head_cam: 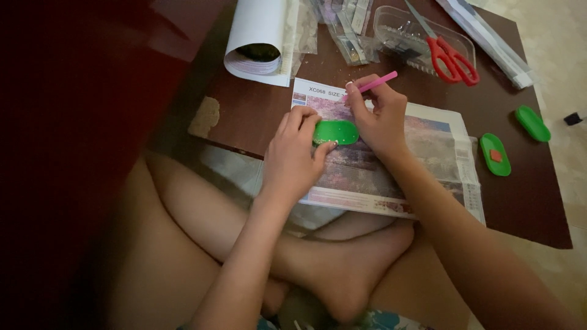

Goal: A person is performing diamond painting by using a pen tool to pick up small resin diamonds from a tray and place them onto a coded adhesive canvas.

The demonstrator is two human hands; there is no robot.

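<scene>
Beads could spill if the left hand (292, 154) tipped the green tray (335, 132), since its fingers only pinched the left rim. The right hand (380, 119), fingers clamped on the pink pen (374, 84), might smudge placed beads. The tray was a shallow oval, lying on the canvas (428, 146) near its far-left corner.

red-handled scissors (452, 59) lying on a clear plastic box (391, 18), rolled white sheet (257, 40) way off to the box's left, small plastic bags (345, 27) right beside it, two more green trays (494, 154) below-right of it on the dark brown board (244, 110)
</scene>
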